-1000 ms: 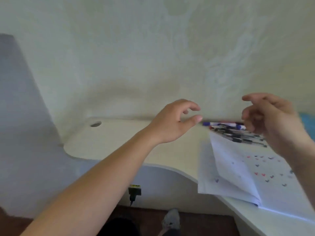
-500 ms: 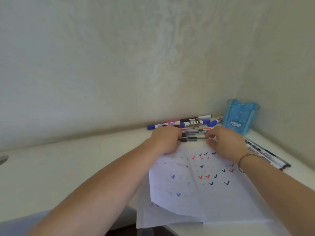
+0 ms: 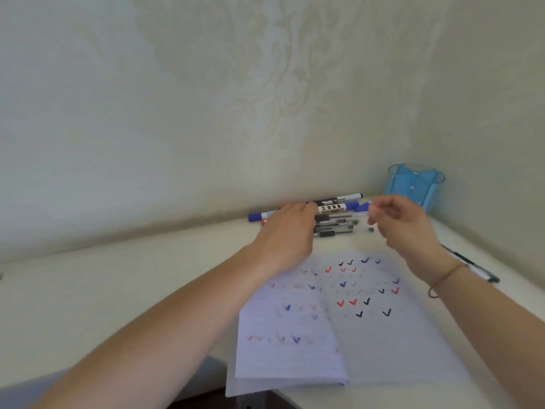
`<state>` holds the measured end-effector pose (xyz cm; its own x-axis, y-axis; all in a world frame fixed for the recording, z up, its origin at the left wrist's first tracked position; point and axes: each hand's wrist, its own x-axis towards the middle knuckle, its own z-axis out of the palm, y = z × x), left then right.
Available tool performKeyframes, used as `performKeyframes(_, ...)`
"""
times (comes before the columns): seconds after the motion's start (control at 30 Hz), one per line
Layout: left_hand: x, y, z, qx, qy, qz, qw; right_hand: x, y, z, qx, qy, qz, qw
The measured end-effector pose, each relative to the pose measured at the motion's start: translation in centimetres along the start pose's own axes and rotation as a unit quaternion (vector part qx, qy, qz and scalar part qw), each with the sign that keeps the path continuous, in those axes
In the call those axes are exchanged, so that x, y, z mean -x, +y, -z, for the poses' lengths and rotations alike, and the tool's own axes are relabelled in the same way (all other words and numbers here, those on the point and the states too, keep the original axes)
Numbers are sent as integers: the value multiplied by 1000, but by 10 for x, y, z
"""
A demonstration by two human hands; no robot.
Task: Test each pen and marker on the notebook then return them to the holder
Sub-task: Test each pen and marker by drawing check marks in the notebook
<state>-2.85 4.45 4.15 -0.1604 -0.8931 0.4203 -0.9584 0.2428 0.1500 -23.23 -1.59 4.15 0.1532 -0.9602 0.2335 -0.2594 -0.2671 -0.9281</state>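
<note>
**Right hand lifts off the pen pile, pinching a clear pen**

Head view: half a second ago both hands were pressed down together on the heap of pens at the top edge of the notebook. Now the right hand (image 3: 398,222) has risen and drawn to the right, its fingers curled and pinching what looks like a clear-barrelled pen (image 3: 362,214) at its end; the blur there keeps me from saying how firm the hold is. The left hand (image 3: 287,231) stays low, palm down over the left end of the pile, fingers lying fairly flat on the pens; whether they curl round any one of them I cannot tell. A small dark piece, possibly a cap (image 3: 370,229), lies on the desk just below the right hand.

The remaining pens and markers (image 3: 333,219) lie in a row against the wall, a blue-capped marker (image 3: 259,216) sticking out to the left. The notebook (image 3: 339,335) lies open nearer the camera, already covered in red, blue and black ticks. The blue holder (image 3: 414,187) stands empty in the corner, just behind the right hand. Two more pens (image 3: 472,265) lie on the desk (image 3: 118,290) by the right wrist.

Judging by this, one pen has been singled out for testing, and nothing has gone back into the holder yet.
</note>
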Motion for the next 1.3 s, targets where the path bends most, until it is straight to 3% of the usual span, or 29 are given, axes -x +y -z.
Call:
performKeyframes(0.07, 5, 21, 4, 86, 5, -41, 995, 22, -18, 8, -236, -72, -60, 967)
performKeyframes(0.1, 8, 32, 4, 108, 9, -69, 992, 31, -21, 10, -276, -118, -73, 951)
performKeyframes(0.23, 22, 54, -4, 137, 7, -138, 981, 60, -20, 13, -218, -191, -59, 955)
performKeyframes(0.53, 34, 61, -9, 210, -34, -100, 972, 77, -11, 24, -195, -188, -34, 962)
performKeyframes(0.67, 39, 62, -3, 239, -175, -35, 955, 81, -5, 47, -189, -190, -25, 963)
performKeyframes(0.77, 44, 66, -4, 115, -227, -43, 966, 87, 9, 62, -115, -132, -45, 984)
performKeyframes(0.87, 49, 83, -13, 12, -217, -89, 972, 89, 26, 61, -53, -51, -35, 997)
performKeyframes(1.0, 51, 95, -25, -4, -173, -80, 982, 89, 32, 60, -51, 6, -15, 999)
performKeyframes(1.3, 59, 87, -33, 26, -151, -53, 987, 86, 38, 59, -18, -1, -35, 999)
